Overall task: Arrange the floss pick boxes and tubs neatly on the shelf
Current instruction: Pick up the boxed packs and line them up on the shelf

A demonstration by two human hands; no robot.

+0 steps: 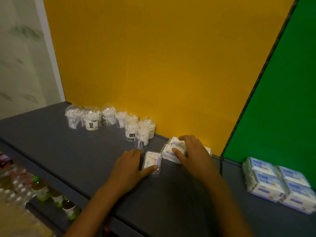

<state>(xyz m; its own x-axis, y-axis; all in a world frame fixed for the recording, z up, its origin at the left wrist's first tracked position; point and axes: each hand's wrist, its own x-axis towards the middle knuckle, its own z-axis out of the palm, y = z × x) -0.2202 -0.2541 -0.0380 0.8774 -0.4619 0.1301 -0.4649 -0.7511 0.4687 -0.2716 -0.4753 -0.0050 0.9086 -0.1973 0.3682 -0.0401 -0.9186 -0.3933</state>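
Shelf (68, 151), dark grey, backed by yellow panel (153, 57); green panel (282, 108) to the right. Left hand (128, 170) lies flat beside single floss pick box (152, 162), fingers mostly straight, thumb resting along box's near edge; no clear grip. Right hand (193, 153) sits over cluster of floss pick boxes (172, 148) near rear panel, thumb on front box, fingers draped across the ones behind; whether it grips or merely presses, can't tell. Single box just left of cluster, apart from it. Clear tubs (109, 120) stand upright in loose row along back, left of boxes, approx. two front ones nearer shelf centre. Stacked blue-white packs (277, 182) at right, blurred. Bottles (41, 189) on lower level, lower left.
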